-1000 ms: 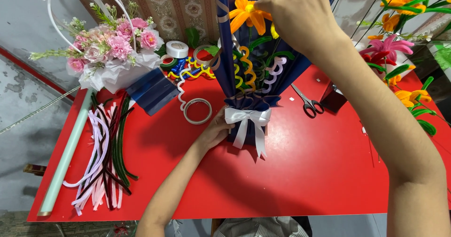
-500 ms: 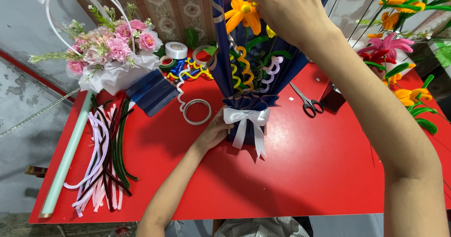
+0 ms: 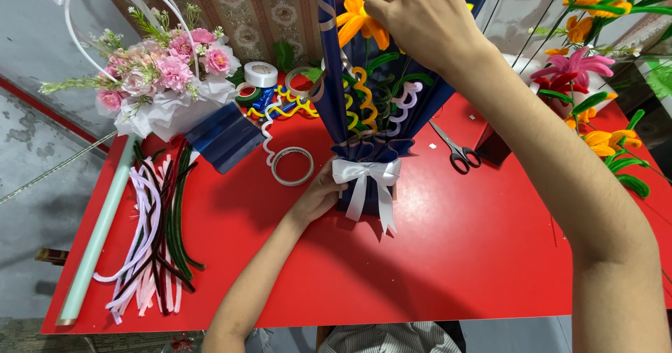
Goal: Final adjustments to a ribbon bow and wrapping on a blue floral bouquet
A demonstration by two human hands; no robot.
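A bouquet wrapped in dark blue paper (image 3: 427, 97) stands upright on the red table (image 3: 448, 255). A white ribbon bow (image 3: 367, 178) ties its neck. My left hand (image 3: 318, 195) grips the bouquet's base just left of the bow. My right hand (image 3: 427, 17) is at the top of the bouquet, fingers pinched on an orange flower (image 3: 353, 20). Curled stems in orange, green and white (image 3: 371, 101) show inside the wrap.
A pink flower basket with a white hoop handle (image 3: 161, 73) stands at the back left. Loose pipe-cleaner stems (image 3: 157, 234), a pale green paper roll (image 3: 98, 234), tape rolls (image 3: 292, 165), scissors (image 3: 455, 150) and folded blue paper (image 3: 224, 139) lie on the table. Orange and pink flowers (image 3: 588, 66) stand at the right.
The view has shifted slightly. My right hand has edged down and left at the orange flower. My left hand stays on the bouquet's base.
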